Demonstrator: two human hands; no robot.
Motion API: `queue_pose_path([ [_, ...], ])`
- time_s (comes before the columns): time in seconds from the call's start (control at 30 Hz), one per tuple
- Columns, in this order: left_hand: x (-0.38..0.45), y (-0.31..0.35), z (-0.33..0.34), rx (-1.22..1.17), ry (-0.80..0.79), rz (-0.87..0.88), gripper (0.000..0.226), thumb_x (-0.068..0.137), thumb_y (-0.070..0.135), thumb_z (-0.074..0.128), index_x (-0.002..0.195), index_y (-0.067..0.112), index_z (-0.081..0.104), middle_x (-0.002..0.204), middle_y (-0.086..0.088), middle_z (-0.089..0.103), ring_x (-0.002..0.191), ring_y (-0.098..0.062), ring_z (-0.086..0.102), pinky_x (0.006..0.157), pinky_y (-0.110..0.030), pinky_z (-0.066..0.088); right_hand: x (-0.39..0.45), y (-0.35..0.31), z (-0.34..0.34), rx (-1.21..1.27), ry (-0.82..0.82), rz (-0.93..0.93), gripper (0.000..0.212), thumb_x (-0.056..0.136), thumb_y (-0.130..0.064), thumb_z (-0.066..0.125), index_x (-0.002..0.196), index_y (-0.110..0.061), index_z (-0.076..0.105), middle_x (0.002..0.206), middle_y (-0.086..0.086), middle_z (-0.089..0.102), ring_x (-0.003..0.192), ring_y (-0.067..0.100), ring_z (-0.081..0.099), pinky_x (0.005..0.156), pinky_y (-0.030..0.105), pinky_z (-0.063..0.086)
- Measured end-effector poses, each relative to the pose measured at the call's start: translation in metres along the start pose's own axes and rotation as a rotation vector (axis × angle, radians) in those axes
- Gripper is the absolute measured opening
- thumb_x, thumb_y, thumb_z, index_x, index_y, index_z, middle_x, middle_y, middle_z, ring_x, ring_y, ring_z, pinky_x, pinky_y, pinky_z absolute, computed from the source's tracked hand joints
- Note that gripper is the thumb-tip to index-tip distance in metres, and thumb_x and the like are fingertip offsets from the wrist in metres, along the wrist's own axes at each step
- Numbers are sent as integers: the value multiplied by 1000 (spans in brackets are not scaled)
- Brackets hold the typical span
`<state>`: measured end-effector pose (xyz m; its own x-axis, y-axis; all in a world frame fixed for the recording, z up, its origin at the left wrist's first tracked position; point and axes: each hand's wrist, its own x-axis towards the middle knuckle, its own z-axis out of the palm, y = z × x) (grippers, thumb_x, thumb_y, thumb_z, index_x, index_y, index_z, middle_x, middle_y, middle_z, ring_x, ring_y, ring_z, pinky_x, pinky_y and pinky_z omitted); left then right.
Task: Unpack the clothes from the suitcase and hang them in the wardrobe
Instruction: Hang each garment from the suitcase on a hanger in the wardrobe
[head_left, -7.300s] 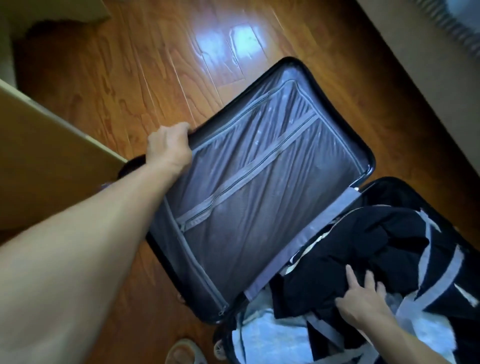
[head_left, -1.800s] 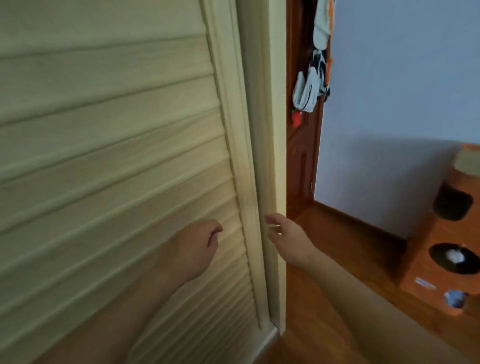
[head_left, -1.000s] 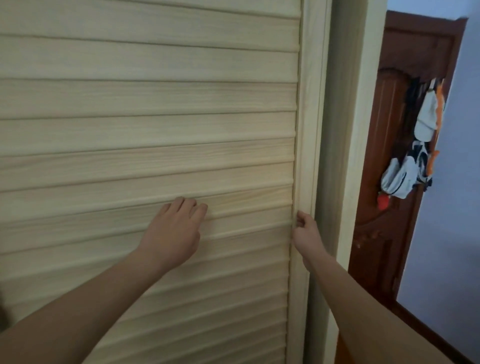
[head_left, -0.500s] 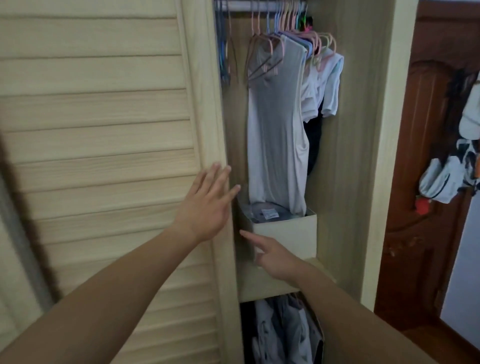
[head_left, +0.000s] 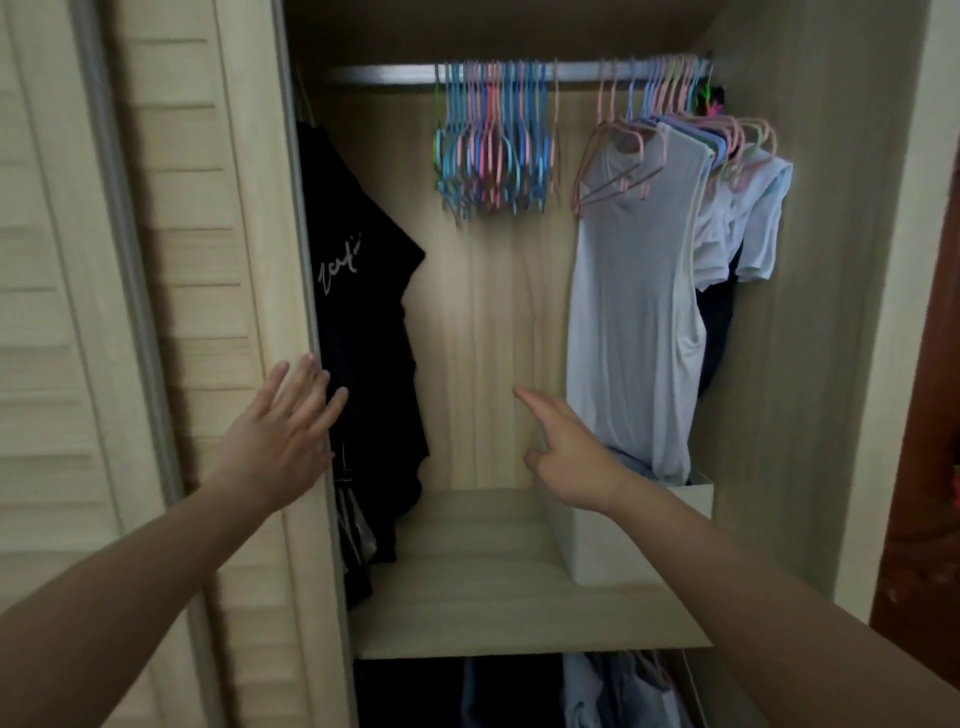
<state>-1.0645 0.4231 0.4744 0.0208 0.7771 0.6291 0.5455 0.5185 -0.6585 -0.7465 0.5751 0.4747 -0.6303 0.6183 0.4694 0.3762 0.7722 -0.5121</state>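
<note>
Wardrobe open, nothing from the suitcase hung yet.

The slatted sliding door (head_left: 171, 312) stands pushed aside, the left hand (head_left: 280, 441) flat against its edge with fingers spread; the right hand (head_left: 569, 462) reaches into the wardrobe (head_left: 779, 312) empty, forefinger out and the rest loosely curled. A bunch of bare hangers (head_left: 491, 150) waits on the rail (head_left: 384, 75), between a black shirt (head_left: 363, 322) and pale hung tops (head_left: 639, 312). Neither the suitcase nor its clothes are in view, so by my judgement all the unpacking and hanging is left to do.
</note>
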Motion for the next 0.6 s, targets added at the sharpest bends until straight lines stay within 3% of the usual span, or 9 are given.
queue_pose_path([
  [0.1,-16,-25,16,74,-91,-10,68,99,45,26,150,4,46,160,-24,33,155,-44,4,125,-59,-3,6,-8,-3,-9,15,-10,77,95,-2,54,159,-23,18,165,1,14,150,15,17,110,12,8],
  [0.13,-21,-32,20,95,-115,-23,69,100,45,22,152,3,43,162,-24,29,155,-45,0,124,-59,-4,6,-9,-5,-9,11,-6,77,95,-3,54,159,-23,17,165,0,13,151,15,17,110,12,8],
  [0.23,-27,-40,23,168,-217,-80,72,105,51,17,162,8,12,169,-21,2,151,-46,-21,121,-60,-10,8,-8,-9,-12,-5,-1,76,97,-6,54,159,-26,17,166,-2,10,151,14,17,111,14,10],
  [0.33,-23,-33,14,139,-250,-48,71,105,51,18,162,9,9,168,-23,-1,148,-48,-26,121,-59,-8,11,-6,-19,-45,6,-12,75,95,-8,55,158,-28,20,165,-2,12,151,14,17,114,18,12],
  [0.47,-18,-33,-5,62,-304,-17,68,103,47,23,159,10,21,168,-22,9,152,-47,-16,123,-57,-1,18,-20,-48,-89,18,-43,71,96,-9,54,157,-29,23,164,-4,11,151,16,14,117,23,12],
  [0.6,-2,-49,-36,-45,-391,69,56,101,41,34,152,17,35,158,-13,32,154,-38,11,119,-46,27,33,-44,-85,-204,52,-99,66,95,-9,54,155,-21,30,162,4,18,150,22,20,119,26,14],
])
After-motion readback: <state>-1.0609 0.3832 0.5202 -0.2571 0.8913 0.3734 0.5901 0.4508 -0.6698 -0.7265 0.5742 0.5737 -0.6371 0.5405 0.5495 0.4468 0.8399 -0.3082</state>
